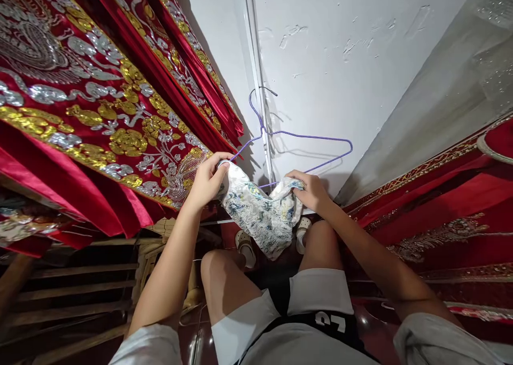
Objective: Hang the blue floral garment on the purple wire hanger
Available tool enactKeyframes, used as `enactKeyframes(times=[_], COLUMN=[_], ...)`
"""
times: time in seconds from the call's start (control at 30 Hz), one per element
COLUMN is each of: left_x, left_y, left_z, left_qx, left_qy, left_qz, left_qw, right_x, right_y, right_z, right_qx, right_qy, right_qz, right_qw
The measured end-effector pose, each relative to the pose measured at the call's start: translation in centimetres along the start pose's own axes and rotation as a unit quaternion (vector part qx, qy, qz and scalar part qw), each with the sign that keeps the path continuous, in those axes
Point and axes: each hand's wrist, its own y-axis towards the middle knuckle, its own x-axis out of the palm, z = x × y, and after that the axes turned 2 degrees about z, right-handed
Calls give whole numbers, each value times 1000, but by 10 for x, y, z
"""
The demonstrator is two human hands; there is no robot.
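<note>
A small white garment with a blue and yellow print (261, 215) hangs between my two hands, above my knees. My left hand (208, 179) is closed on its left edge, where one end of a purple wire hanger (298, 136) meets the cloth. My right hand (310, 189) pinches the garment's right edge. The hanger's hook points up towards the white wall, and its lower bar runs behind the cloth.
Red fabrics with gold and silver embroidery (100, 108) hang close on the left. More red embroidered cloth (452, 215) lies on the right. A white wall (340, 60) stands straight ahead. A wooden slatted frame (72, 285) sits low on the left. My sandalled feet (245, 247) show below.
</note>
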Motion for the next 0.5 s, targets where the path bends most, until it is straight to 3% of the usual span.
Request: enactKeyframes(times=[0.07,0.17,0.23,0.37,0.43,0.5], left_x=[-4,-11,-12,-11,-12,-13], left_y=[7,13,16,20,23,25], left_z=[-4,-12,-15,-10,-7,-7], left_qx=[-12,-42,-62,-62,-41,-18], left_qy=[-14,-35,-38,4,57,99], left_qz=[-35,-32,-25,2,66,150], left_qw=[999,998,997,998,995,984], right_x=[-11,-35,-51,-81,-98,-110], right_y=[-2,2,9,22,25,25], right_z=[4,14,19,18,12,5], right_qx=[8,20,45,108,129,150], right_qy=[-30,-17,5,22,33,78], right_qz=[69,192,215,167,115,11], right_qw=[997,981,976,980,984,986])
